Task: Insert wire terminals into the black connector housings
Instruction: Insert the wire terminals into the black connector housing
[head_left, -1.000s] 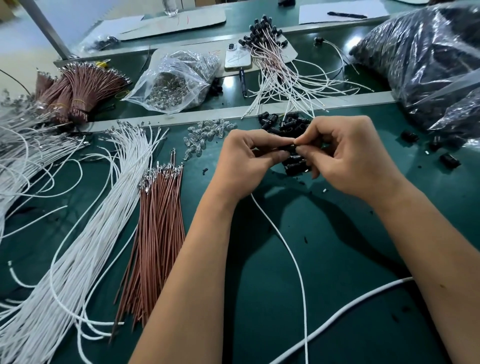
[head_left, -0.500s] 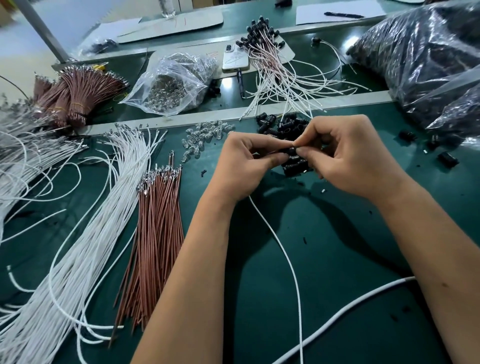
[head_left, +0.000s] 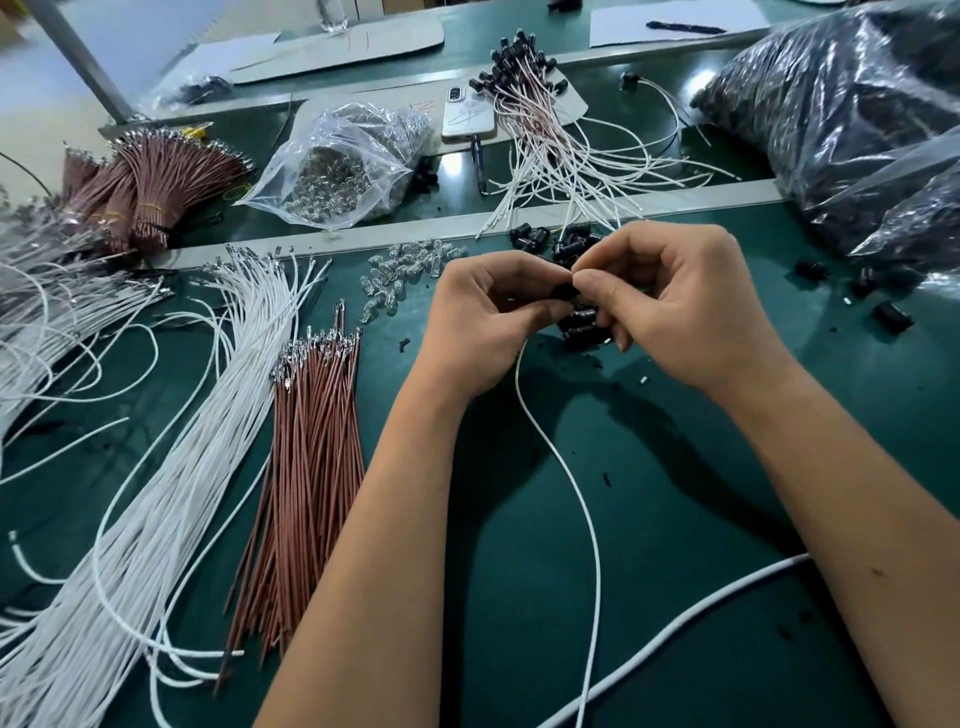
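Note:
My left hand (head_left: 483, 317) and my right hand (head_left: 680, 306) meet at the middle of the green mat. Between their fingertips sits a small black connector housing (head_left: 562, 292). My left hand pinches it from the left, and my right thumb and forefinger pinch at its top right. A thin white wire (head_left: 566, 467) hangs from under my left hand and runs toward the near edge. Its terminal end is hidden by my fingers. A pile of loose black housings (head_left: 582, 325) lies just behind and below my fingers.
White wires (head_left: 171, 431) and brown wires (head_left: 311, 441) with terminals lie at the left. Clear small parts (head_left: 405, 265) lie behind my left hand. Finished wire assemblies (head_left: 545, 135), a phone (head_left: 467, 117) and plastic bags (head_left: 343, 166) fill the back. A thick white cable (head_left: 691, 618) crosses near right.
Both hands stay together at the same spot. My right fingertips have shifted slightly up on the housing; the hanging white wire has barely swayed.

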